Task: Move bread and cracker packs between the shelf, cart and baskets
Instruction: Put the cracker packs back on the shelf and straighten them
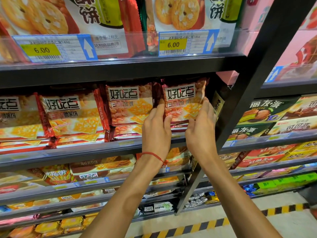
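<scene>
**Both hands on a cracker pack just left of the post**

Far left of the black upright post [243,109], the same shelf [96,147] holds rows of red-and-orange packs, stacked flat and blurred toward the frame edge. Closer to the post stands a twin pack [128,103], with square crackers and nuts printed on it.

Next comes the left hand [155,133], with a red string [152,154] round its wrist. Its fingers reach up along the left edge of the cracker pack [183,100] and its thumb presses the front, so it is gripping the pack.

The cracker pack is upright at the front of the shelf, the last one before the post. It is a glossy dark-red foil bag with a white label in bold black characters, above pictured golden square crackers and almonds. Its lower part is covered by the hands.

The right hand [200,134] grips the pack's right edge, its fingers curled on the foil and its thumb under the lower corner.

Between this hand and the post a dark pack [218,104] stands edge-on, and its print cannot be read. Right of the post are green boxes [264,109], partly cut off.
</scene>
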The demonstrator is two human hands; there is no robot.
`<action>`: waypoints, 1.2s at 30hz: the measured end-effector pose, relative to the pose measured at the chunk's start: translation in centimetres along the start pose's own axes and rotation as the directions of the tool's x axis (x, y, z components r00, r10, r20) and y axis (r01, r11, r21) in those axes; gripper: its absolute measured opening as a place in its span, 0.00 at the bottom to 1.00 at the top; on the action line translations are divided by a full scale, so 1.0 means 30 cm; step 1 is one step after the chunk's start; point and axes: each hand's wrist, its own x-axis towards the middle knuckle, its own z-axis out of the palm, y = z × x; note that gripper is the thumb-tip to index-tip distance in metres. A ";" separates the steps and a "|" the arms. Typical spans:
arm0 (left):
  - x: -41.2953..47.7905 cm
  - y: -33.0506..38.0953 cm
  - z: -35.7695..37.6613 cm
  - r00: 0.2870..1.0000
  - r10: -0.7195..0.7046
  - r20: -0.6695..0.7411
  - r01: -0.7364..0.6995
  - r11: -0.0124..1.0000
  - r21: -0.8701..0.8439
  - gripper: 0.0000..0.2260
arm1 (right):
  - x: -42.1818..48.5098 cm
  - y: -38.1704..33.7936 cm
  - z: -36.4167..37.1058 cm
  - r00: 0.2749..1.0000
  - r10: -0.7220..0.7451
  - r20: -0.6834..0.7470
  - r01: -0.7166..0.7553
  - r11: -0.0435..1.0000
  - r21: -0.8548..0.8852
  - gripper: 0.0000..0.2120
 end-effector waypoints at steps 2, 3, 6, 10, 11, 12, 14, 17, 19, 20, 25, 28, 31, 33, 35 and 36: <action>-0.003 0.006 0.008 1.000 -0.011 0.005 0.011 1.000 -0.005 0.20 | 0.010 0.005 0.002 1.000 0.014 0.013 -0.014 1.000 0.010 0.33; -0.004 0.010 0.012 1.000 -0.020 0.014 0.021 1.000 -0.015 0.19 | 0.015 0.011 0.002 1.000 0.015 0.024 -0.015 1.000 0.013 0.33; -0.007 0.018 0.016 0.998 -0.021 0.063 0.023 0.999 -0.030 0.18 | 0.025 0.021 -0.006 0.996 0.001 0.094 -0.003 1.000 0.019 0.33; 0.007 0.005 0.009 0.995 -0.048 0.090 0.052 0.998 -0.043 0.21 | 0.032 0.011 -0.012 0.988 0.031 0.150 -0.029 0.999 -0.016 0.36; 0.009 0.006 0.009 0.994 -0.061 0.089 0.063 0.998 -0.025 0.20 | 0.032 0.004 -0.014 0.989 0.036 0.144 -0.034 0.999 -0.019 0.36; 0.010 0.008 0.011 0.994 -0.067 0.086 0.068 0.998 -0.012 0.20 | 0.030 -0.002 -0.015 0.990 0.029 0.134 -0.026 0.999 -0.022 0.36; 0.009 0.010 0.015 0.996 -0.058 0.073 0.059 0.998 -0.010 0.23 | 0.026 -0.007 -0.019 0.993 0.008 0.118 -0.005 0.999 -0.031 0.35; 0.006 0.005 0.013 0.998 -0.046 0.042 0.047 0.999 -0.020 0.19 | 0.022 -0.008 -0.024 0.993 0.014 0.115 -0.012 1.000 -0.022 0.35; 0.003 0.003 0.011 0.998 -0.053 0.029 0.054 0.998 -0.037 0.16 | 0.020 -0.011 -0.025 0.995 0.005 0.104 -0.003 1.000 -0.020 0.35; 0.004 0.003 0.011 0.998 -0.058 0.026 0.059 0.997 -0.049 0.17 | 0.020 -0.011 -0.025 0.995 0.001 0.100 0.001 1.000 -0.020 0.35; 0.011 0.004 0.023 0.998 -0.064 0.005 0.064 0.998 -0.028 0.16 | 0.023 -0.007 -0.011 0.998 0.004 0.061 -0.003 1.000 -0.007 0.35; 0.002 0.011 0.031 0.998 -0.067 -0.008 0.067 0.995 0.072 0.14 | 0.024 -0.001 0.002 0.999 0.023 0.045 -0.025 0.999 0.039 0.35; -0.014 0.013 0.031 0.999 -0.050 0.004 0.050 0.996 0.078 0.18 | 0.020 0.012 0.002 0.997 0.025 0.069 -0.029 0.998 0.062 0.35; -0.019 0.020 0.024 0.999 -0.028 -0.016 0.029 0.999 0.029 0.13 | 0.016 0.019 -0.003 0.995 0.023 0.094 -0.029 0.997 0.067 0.35; -0.012 0.021 0.021 0.999 -0.030 -0.039 0.030 1.000 -0.005 0.09 | 0.014 0.025 -0.005 0.993 0.021 0.113 -0.030 0.996 0.084 0.36; -0.006 0.020 0.024 0.998 -0.042 -0.049 0.041 0.999 -0.015 0.08 | 0.013 0.027 -0.006 0.992 0.022 0.120 -0.033 0.995 0.094 0.37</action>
